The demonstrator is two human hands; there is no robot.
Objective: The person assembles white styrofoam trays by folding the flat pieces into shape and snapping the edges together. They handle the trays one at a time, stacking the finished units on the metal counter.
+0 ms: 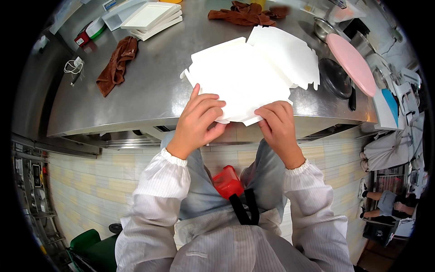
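A flat white cardboard box blank, partly folded, lies at the near edge of the steel table. Its wide lid panel, with notched tabs, spreads out to the far right. My left hand grips the near left corner, the fingers bent over the edge and the thumb lower down by a small flap. At the near right edge, my right hand pinches the cardboard between thumb and fingers. Parts of the fingertips and the folds beneath them are hidden.
Stacked white trays and brown cloths lie on the table. At the right are a black pan and a pink round board. A red container is below, between my legs. Another person is at far right.
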